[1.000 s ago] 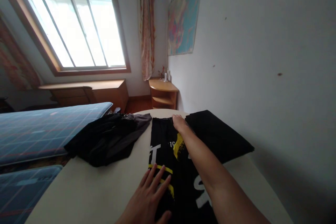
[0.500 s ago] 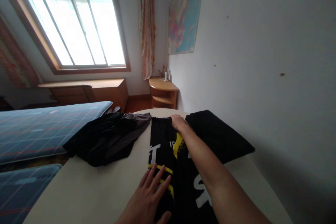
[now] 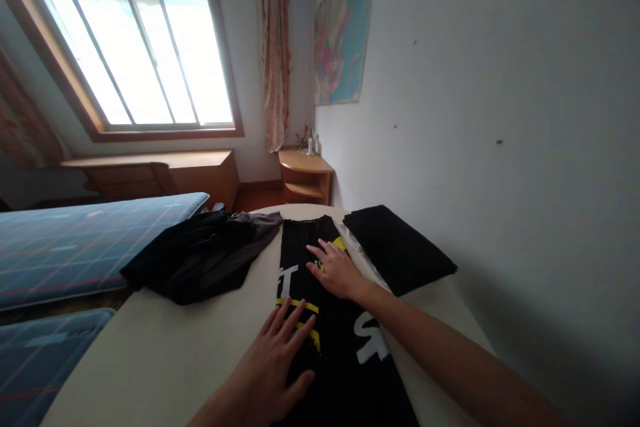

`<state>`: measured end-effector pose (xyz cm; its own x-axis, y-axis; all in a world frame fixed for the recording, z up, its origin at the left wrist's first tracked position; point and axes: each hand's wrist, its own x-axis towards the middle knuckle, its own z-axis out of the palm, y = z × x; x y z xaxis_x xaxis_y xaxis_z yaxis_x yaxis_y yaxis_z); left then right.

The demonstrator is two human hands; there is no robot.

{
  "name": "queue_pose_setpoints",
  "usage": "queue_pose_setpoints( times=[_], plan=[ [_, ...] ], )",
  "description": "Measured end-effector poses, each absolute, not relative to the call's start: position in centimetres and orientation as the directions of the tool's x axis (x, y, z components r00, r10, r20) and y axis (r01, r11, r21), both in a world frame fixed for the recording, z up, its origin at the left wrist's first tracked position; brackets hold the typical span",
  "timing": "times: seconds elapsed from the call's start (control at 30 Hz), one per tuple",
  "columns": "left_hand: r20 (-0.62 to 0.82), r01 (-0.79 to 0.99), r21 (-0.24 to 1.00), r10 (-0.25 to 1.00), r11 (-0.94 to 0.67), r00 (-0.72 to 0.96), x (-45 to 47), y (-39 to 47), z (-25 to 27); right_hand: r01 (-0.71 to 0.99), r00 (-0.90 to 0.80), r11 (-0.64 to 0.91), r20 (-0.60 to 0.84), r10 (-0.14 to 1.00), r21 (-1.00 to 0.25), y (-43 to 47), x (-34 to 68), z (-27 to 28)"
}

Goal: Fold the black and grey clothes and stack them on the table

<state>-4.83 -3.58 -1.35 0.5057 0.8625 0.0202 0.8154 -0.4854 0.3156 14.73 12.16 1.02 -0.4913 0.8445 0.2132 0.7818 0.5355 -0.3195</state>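
Note:
A black garment (image 3: 345,340) with white letters and yellow marks lies in a long folded strip down the middle of the pale table (image 3: 165,353). On its near left part rests my left hand (image 3: 273,353), flat with the fingers spread. Farther up the strip, my right hand (image 3: 336,269) lies on the cloth, palm down and fingers apart. Neither hand grips anything. To the right of the strip is a folded black cloth (image 3: 400,247). A crumpled black and grey garment (image 3: 200,260) lies on the left.
Blue plaid mattresses (image 3: 100,240) stand beside the table on the left. Behind are a wooden desk (image 3: 200,160) under the window and a corner shelf (image 3: 305,161) with small items. The white wall (image 3: 475,80) runs along the right.
My right hand has come back from the garment's far edge to lie spread on its upper part. My left hand stays on the cloth. The view has shifted slightly right.

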Motion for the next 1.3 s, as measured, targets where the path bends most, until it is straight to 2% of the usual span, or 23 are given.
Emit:
queue_pose_setpoints(
  times=[0.17,0.5,0.73,0.9,1.1,1.3],
  plan=[
    [0.067,0.793,0.309,0.843,-0.526,0.533,-4.9,-3.5,-1.4,0.799,-0.541,0.508,-0.014,0.841,-0.323,6.6,15.0,-0.1],
    [0.185,0.809,0.318,0.869,-0.495,0.459,-5.8,-3.5,-1.2,0.839,-0.503,0.458,-0.099,0.858,-0.293,8.5,13.9,-0.1],
    [0.174,0.821,0.305,0.876,-0.483,0.45,-5.9,-3.6,-1.2,0.861,-0.469,0.429,-0.099,0.878,-0.274,11.9,12.9,-0.1],
    [0.129,0.821,0.289,0.87,-0.493,0.477,-6.1,-3.5,-1.6,0.86,-0.443,0.422,-0.01,0.896,-0.286,12.1,13.1,-0.4],
    [0.068,0.816,0.227,0.844,-0.532,0.532,-5.2,-4.7,-0.8,0.793,-0.556,0.532,0.005,0.831,-0.295,5.2,16.8,0.0],
    [-0.042,0.749,0.246,0.765,-0.615,0.643,-3.2,-8.5,0.0,0.695,-0.667,0.62,-0.006,0.745,-0.366,-4.9,21.8,-0.1]
  ],
)
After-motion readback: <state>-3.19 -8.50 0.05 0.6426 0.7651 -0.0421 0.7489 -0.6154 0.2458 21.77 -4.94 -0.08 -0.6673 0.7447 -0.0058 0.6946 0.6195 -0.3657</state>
